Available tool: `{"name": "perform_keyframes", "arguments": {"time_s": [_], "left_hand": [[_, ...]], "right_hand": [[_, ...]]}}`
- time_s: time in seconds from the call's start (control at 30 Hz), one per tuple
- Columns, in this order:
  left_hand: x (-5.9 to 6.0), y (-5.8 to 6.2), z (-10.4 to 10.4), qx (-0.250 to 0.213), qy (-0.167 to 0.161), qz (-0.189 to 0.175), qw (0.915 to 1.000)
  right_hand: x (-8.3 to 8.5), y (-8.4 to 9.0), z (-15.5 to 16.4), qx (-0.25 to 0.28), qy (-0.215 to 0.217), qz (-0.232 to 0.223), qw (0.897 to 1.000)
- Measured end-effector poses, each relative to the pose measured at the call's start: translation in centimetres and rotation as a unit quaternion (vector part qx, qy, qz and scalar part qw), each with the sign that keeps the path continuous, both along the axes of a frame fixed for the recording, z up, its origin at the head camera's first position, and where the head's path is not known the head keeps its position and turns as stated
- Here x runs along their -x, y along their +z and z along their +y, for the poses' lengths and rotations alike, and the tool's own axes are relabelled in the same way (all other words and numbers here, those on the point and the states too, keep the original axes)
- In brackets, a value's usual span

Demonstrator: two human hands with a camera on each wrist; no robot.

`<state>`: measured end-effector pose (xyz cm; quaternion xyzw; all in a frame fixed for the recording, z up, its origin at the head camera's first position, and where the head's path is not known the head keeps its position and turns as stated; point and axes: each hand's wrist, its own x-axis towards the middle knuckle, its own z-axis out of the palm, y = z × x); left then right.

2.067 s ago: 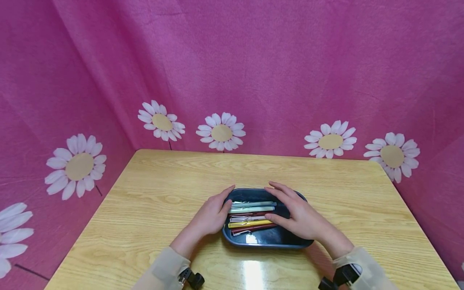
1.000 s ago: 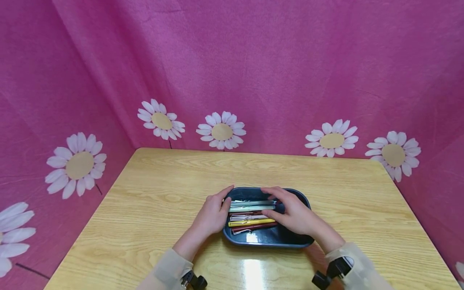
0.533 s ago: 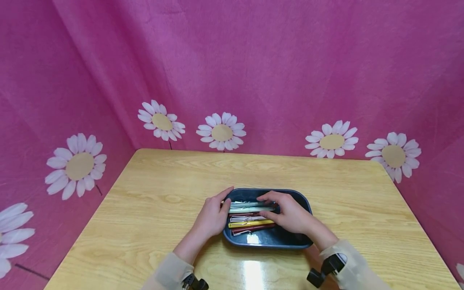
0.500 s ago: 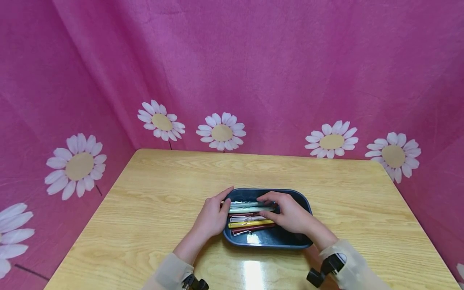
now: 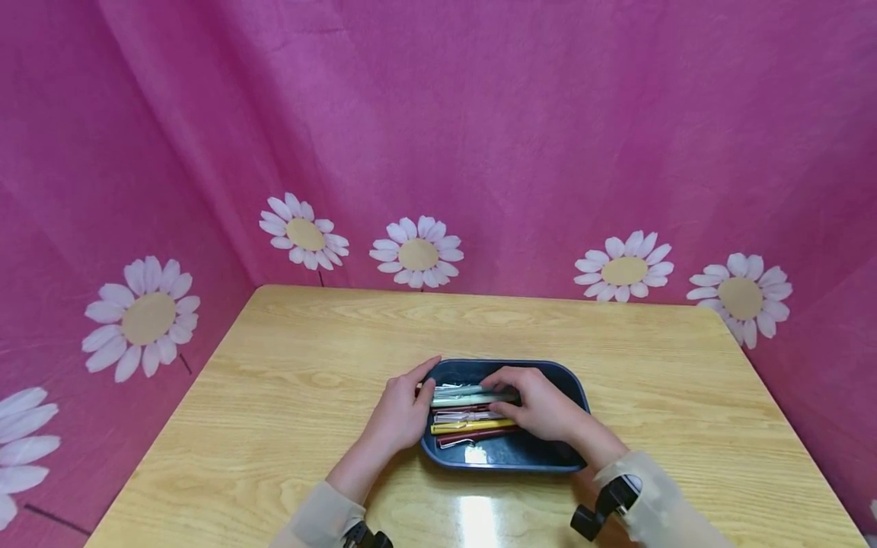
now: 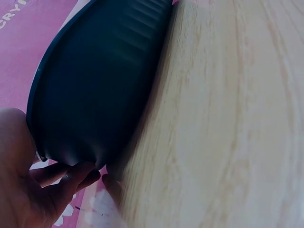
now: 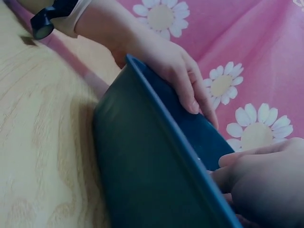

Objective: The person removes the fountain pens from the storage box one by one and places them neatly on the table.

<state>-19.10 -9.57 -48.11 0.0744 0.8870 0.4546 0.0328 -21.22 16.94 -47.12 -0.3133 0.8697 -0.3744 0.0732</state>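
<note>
A dark blue oblong tray [image 5: 527,457] on the table holds several pens side by side. Among them are a pale green pen [image 5: 466,399], a yellow pen [image 5: 473,427] and a dark red pen [image 5: 473,438] with a silver clip. My left hand [image 5: 397,411] grips the tray's left end, thumb over the rim; in the left wrist view its fingers curl against the outer wall [image 6: 95,80]. My right hand [image 5: 541,403] reaches inside, thumb and fingers bent over the pens' right ends. The tray wall [image 7: 142,152] hides its fingertips in the right wrist view.
The wood-grain table [image 5: 308,380] extends around the tray on all sides. Behind and to the left hangs a pink cloth [image 5: 479,137] printed with white daisies. A small black camera [image 5: 603,506] is strapped to my right wrist.
My right hand has moved left and down from over the tray's right side, and its fingers have bent more over the pens. My left hand has stayed on the tray's left end.
</note>
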Motion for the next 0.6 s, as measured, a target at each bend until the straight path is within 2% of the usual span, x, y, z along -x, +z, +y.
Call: {"name": "perform_keyframes", "arguments": {"time_s": [0.23, 0.47, 0.6], "left_hand": [[-0.17, -0.13, -0.06, -0.004, 0.002, 0.000, 1.0000], [-0.22, -0.14, -0.03, -0.002, 0.005, 0.001, 1.0000], [-0.18, -0.07, 0.04, -0.004, 0.004, 0.002, 1.0000]], "right_hand": [[-0.04, -0.33, -0.37, -0.012, 0.006, 0.004, 1.000], [0.00, -0.63, -0.57, -0.033, 0.003, 0.054, 0.998], [-0.05, -0.69, -0.66, -0.039, -0.006, 0.064, 0.997]]}}
